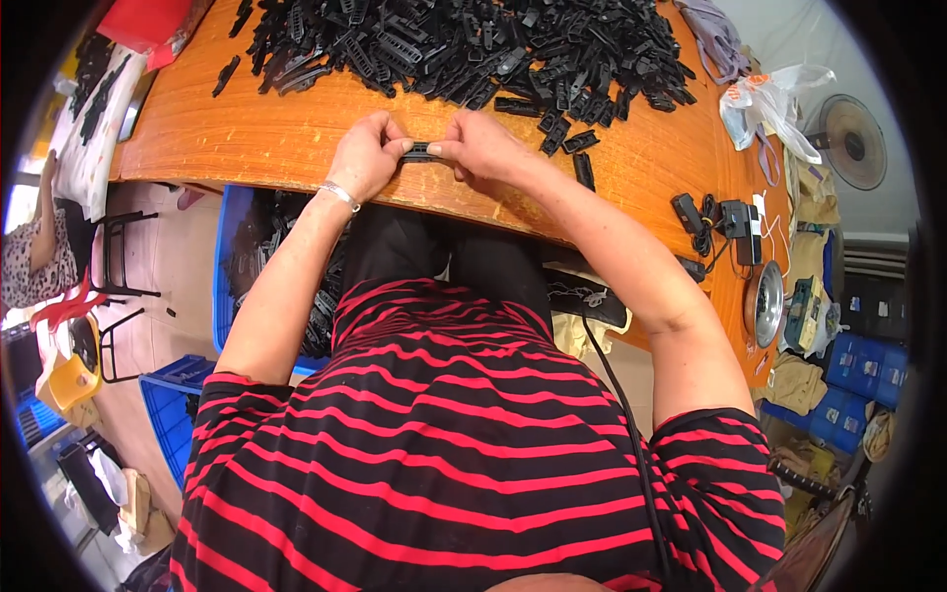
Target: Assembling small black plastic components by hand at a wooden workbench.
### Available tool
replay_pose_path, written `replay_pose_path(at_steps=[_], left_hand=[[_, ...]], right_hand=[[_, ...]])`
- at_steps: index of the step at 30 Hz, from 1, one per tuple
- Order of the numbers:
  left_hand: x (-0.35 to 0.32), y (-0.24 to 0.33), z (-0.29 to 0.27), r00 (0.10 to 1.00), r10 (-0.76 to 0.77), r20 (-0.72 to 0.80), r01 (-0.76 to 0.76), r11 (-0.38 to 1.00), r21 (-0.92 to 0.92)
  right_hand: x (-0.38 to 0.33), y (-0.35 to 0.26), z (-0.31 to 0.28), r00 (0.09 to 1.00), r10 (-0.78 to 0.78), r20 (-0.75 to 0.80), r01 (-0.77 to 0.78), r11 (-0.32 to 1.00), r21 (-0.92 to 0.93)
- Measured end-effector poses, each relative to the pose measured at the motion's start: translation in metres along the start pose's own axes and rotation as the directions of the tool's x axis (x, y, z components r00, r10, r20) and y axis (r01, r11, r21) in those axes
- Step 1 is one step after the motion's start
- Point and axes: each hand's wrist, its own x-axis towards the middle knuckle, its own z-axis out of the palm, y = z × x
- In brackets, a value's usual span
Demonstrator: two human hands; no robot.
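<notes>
Between my two hands, near the front edge of the wooden table, is a small black slotted plastic part (419, 152). My left hand (367, 153) pinches its left end with thumb and fingers. At the right end, the thumb and fingers of my right hand (480, 145) grip the same part. My fingertips hide both of its ends. Beyond my hands lies a large pile of similar black plastic parts (473, 49), with several loose pieces (580, 142) just past my right hand.
Below the table's left front stands a blue crate (229, 259) of black parts. On the right lie black power adapters with cables (738, 232), a round metal dish (764, 304) and a plastic bag (774, 107). A fan (853, 143) stands beyond. Another person's arm (45, 212) shows at far left.
</notes>
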Motion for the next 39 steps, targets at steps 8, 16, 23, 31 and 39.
replay_pose_path(at_steps=[8, 16, 23, 31, 39], left_hand=[[-0.081, -0.040, -0.068, 0.995, -0.099, -0.033, 0.102, 0.990, 0.097], [-0.062, -0.041, -0.084, 0.944, 0.082, -0.319, -0.017, 0.979, 0.201], [0.029, -0.019, -0.043, 0.868, 0.404, -0.289, -0.233, 0.845, 0.481], [0.054, -0.027, -0.037, 0.853, 0.498, -0.153, -0.315, 0.727, 0.610], [0.039, -0.025, -0.032, 0.912, 0.383, -0.149, -0.286, 0.851, 0.441]], right_hand=[[-0.039, -0.001, -0.008, 0.999, -0.027, 0.023, 0.026, 0.998, 0.052], [-0.018, 0.051, -0.052, 0.826, -0.370, -0.425, -0.054, 0.699, -0.713], [-0.018, 0.035, -0.034, 0.814, -0.476, -0.331, 0.079, 0.656, -0.750], [-0.017, 0.003, 0.038, 0.738, -0.645, -0.198, 0.421, 0.671, -0.611], [-0.011, -0.016, 0.053, 0.701, -0.670, -0.245, 0.463, 0.688, -0.559]])
